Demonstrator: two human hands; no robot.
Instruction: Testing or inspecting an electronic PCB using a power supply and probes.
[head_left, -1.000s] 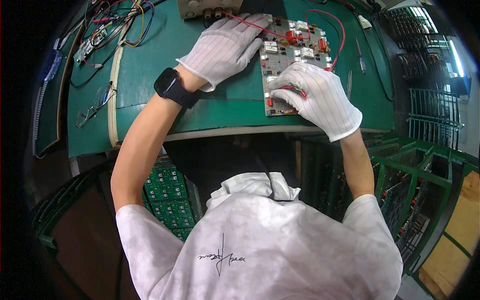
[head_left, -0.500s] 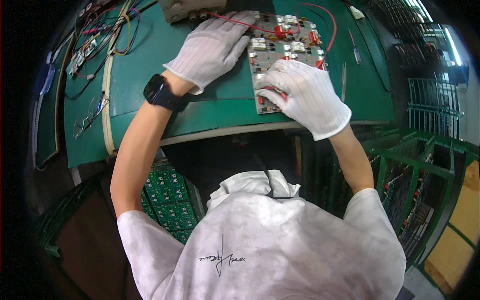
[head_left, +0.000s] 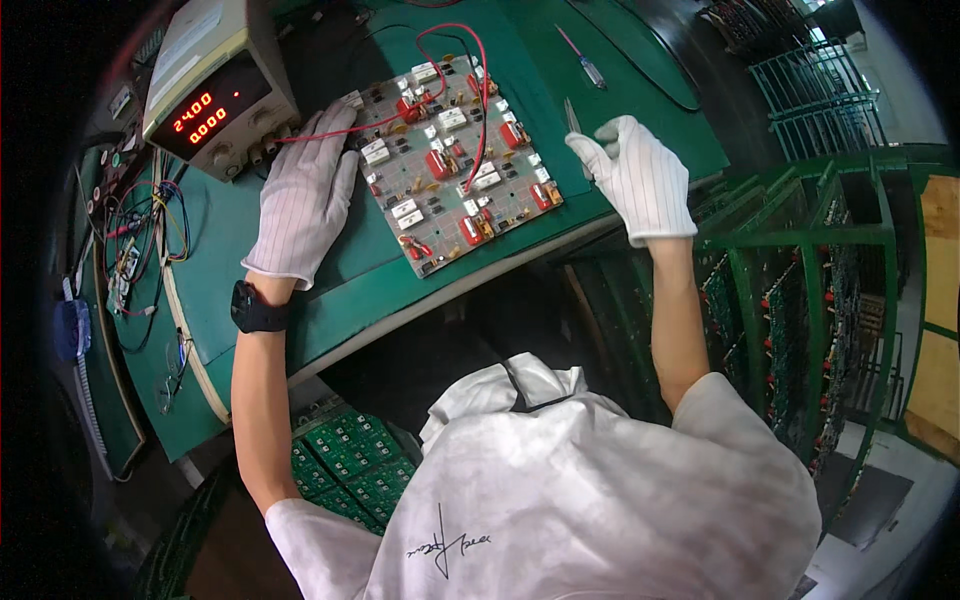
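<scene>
A panel of circuit boards [head_left: 408,160] lies on the green bench mat, crowded with red, white and black components. My left hand [head_left: 303,200], in a white striped glove, rests flat with fingers stretched at the panel's left edge, below the power supply [head_left: 195,95]. To the right of the panel, my gloved right hand [head_left: 640,180] has thumb and bent fingers at the near end of metal tweezers [head_left: 571,116]; their pointed end shows, the rest is under the hand. A red lead [head_left: 485,70] loops from the supply over the panel, with a black lead beside it.
A screwdriver [head_left: 593,72] lies beyond the tweezers. Tangled coloured wires [head_left: 150,220] and glasses [head_left: 172,375] are at the bench's left. Green racks of boards [head_left: 780,330] stand at my right. More green boards [head_left: 350,450] sit below the bench edge.
My right hand has left the panel's near edge, where it gripped something red, and moved right to the tweezers. My left hand stays by the panel. The view has shifted, bringing the supply's display in.
</scene>
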